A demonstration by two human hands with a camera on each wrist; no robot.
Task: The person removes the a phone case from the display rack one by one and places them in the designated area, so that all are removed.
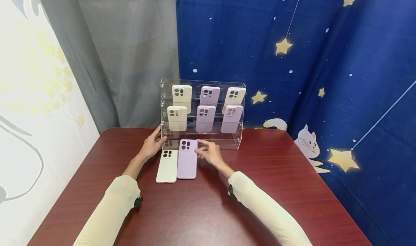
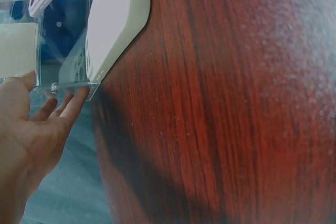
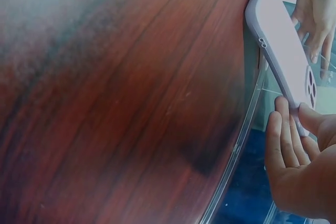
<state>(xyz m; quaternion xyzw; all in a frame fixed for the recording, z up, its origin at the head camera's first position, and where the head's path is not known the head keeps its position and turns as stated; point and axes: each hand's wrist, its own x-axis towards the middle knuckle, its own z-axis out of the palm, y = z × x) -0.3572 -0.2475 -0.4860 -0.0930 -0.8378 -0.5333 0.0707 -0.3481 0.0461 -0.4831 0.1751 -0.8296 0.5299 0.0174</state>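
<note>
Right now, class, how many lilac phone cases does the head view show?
4. One lilac phone case is top middle on the clear display stand; a second below; a third right of that; a fourth in the right hand. None seems hidden.

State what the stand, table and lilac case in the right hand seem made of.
Stand: clear, glossy, probably acrylic; curtain shows through. Table: reddish wood or laminate, semi-gloss; streaked grain, soft reflections. Lilac case: matte, perhaps silicone; even colour, no sharp highlights.

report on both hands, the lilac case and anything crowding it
Left fingers grip clear rack at its left side. Right fingers pinch lilac case by its upper right edge. Case at rack's lower front. White case close on its left.
</note>
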